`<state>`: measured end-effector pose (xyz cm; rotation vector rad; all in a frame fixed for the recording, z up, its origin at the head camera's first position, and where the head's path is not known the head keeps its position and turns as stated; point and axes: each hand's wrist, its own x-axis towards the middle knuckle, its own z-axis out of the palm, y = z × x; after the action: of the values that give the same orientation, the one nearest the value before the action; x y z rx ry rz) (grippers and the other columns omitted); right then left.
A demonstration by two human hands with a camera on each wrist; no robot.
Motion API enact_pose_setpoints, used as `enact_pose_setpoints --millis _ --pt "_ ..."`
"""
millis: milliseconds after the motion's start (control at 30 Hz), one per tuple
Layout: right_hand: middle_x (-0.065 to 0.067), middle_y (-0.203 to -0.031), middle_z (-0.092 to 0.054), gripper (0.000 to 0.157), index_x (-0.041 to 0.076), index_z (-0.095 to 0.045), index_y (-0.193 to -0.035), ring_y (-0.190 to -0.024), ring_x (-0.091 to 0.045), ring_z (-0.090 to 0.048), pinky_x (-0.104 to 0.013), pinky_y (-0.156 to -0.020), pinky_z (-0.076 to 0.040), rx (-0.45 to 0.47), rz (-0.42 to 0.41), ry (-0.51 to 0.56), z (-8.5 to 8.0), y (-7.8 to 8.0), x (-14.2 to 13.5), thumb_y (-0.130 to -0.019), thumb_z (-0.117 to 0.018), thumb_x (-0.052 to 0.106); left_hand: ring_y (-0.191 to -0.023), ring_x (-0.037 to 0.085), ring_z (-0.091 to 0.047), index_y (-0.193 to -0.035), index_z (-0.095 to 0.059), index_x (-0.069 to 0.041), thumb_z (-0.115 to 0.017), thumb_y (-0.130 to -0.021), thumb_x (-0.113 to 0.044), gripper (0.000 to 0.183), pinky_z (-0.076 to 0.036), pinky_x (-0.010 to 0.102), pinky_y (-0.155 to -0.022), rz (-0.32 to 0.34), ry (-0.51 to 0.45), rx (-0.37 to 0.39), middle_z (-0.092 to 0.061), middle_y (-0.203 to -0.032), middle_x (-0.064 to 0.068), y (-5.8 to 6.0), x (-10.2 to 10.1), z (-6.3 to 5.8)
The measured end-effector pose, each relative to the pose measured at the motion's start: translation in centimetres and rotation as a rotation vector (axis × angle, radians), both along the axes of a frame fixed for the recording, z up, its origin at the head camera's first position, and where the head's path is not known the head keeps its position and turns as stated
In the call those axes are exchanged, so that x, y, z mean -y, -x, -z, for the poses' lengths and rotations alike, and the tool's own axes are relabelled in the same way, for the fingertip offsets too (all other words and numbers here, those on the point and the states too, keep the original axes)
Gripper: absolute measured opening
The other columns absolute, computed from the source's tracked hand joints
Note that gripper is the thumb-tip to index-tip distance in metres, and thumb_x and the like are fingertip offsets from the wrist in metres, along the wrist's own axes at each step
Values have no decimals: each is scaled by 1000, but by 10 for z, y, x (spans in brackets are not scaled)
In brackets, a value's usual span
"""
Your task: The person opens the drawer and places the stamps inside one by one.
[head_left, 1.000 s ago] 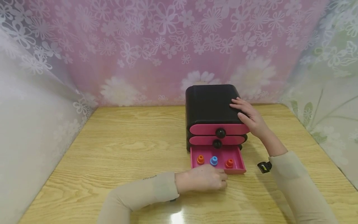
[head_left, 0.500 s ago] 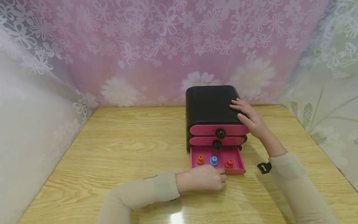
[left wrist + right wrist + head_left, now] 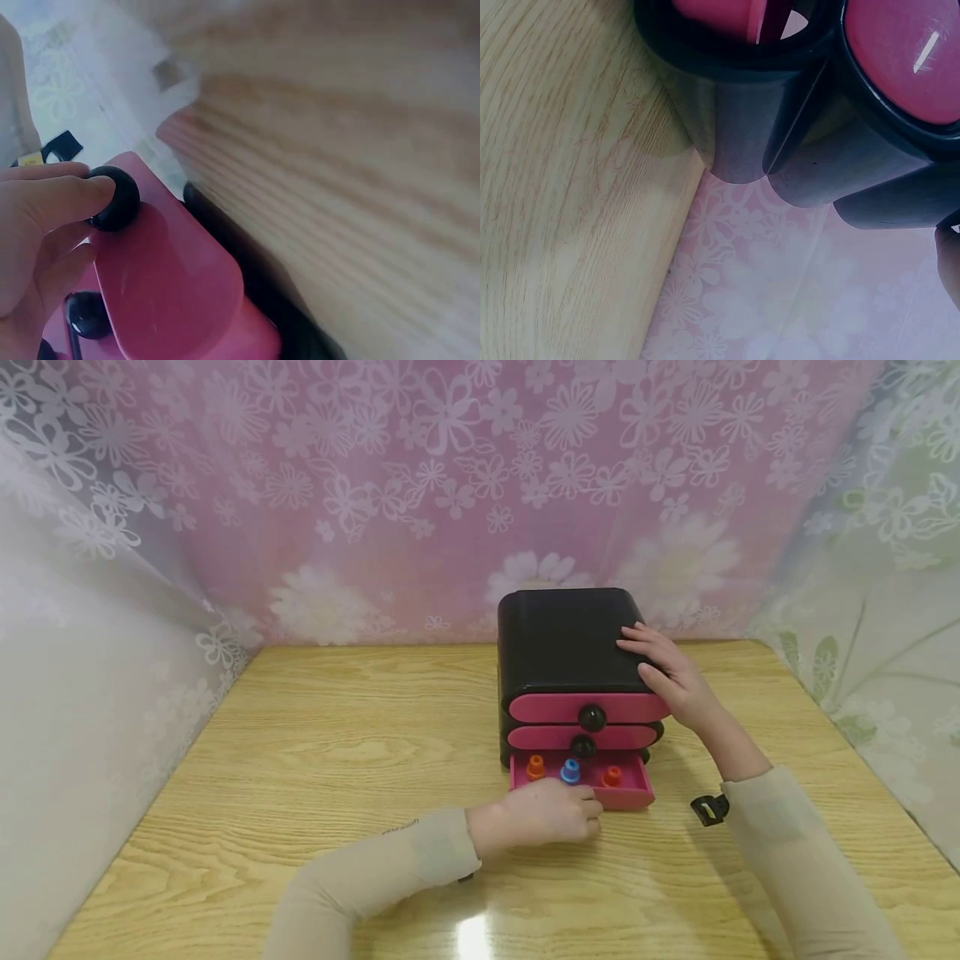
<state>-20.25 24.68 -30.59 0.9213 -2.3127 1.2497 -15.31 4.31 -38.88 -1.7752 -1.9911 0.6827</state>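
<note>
A black drawer cabinet (image 3: 570, 639) with pink drawer fronts stands on the table, its bottom drawer (image 3: 633, 797) pulled partway out. In that drawer sit two orange-red cone-shaped pieces and a blue one (image 3: 571, 771), all upright. My left hand (image 3: 543, 812) is at the drawer's front; in the left wrist view its thumb and fingers pinch the round black knob (image 3: 120, 201). My right hand (image 3: 671, 681) rests on the cabinet's top right edge, fingers spread over the top. Only a bit of a finger (image 3: 949, 262) shows in the right wrist view.
The wood table (image 3: 360, 735) runs back to a pink floral curtain (image 3: 420, 527), with pale curtains at both sides. Two closed drawers with black knobs (image 3: 592, 718) sit above the pulled-out one. A black strap piece (image 3: 709, 810) hangs by the right cuff.
My left hand has moved away from me, and the bottom drawer has slid partly inward with the small pieces in it. My right hand has stayed on the cabinet.
</note>
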Motion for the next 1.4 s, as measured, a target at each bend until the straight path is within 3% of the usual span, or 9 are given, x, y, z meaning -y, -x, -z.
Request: enact_pose_setpoints --millis 400,600,733,1067,1267,1400 --pt "-36 -126 -34 32 -19 -45 -114 -124 -46 -16 -53 -101 -9 -5 -2 6 0 -1 1 -85 -39 -6 -89 4 -47 -96 -62 -25 -47 -89 -10 22 -41 13 -67 -61 -54 56 -55 -99 -13 19 -2 4" --pt "-36 -126 -34 32 -19 -45 -115 -124 -46 -16 -53 -101 -9 -4 -3 4 0 -1 0 -86 -39 -5 -84 5 -48 -93 -61 -23 -50 -88 -10 18 -42 15 -62 -79 -75 60 -54 -94 -13 25 -3 5" --pt "-36 -126 -34 32 -19 -45 -114 -124 -46 -17 -51 -102 -9 -11 -4 2 0 -1 0 -86 -39 -5 -83 5 -48 -91 -61 -23 -51 -87 -10 16 -43 16 -60 -115 -84 104 -54 -93 -12 26 -5 5" --pt "-36 -126 -33 31 -19 -45 -115 -124 -46 -16 -47 -103 -10 -14 -27 -9 1 5 1 -88 -39 -3 -98 9 -50 -102 -64 -21 -50 -88 -12 21 -47 20 -61 -199 -135 169 -53 -116 -5 26 -4 7" --pt "-28 -132 -33 33 -11 -46 -120 -129 -36 -15 -47 -104 -10 -17 -26 -40 17 23 -12 -90 -41 2 -103 9 -48 -108 -62 -20 -50 -89 -15 23 -47 20 -65 -242 -148 274 -51 -120 -5 26 -1 4" --pt "-19 -137 -31 37 -3 -46 -125 -130 -30 -14 -52 -102 -10 -1 38 -98 21 27 -21 -90 -47 8 -107 9 -47 -109 -61 -19 -52 -88 -22 23 -46 21 -74 -250 -221 357 -52 -119 -5 22 10 -5"
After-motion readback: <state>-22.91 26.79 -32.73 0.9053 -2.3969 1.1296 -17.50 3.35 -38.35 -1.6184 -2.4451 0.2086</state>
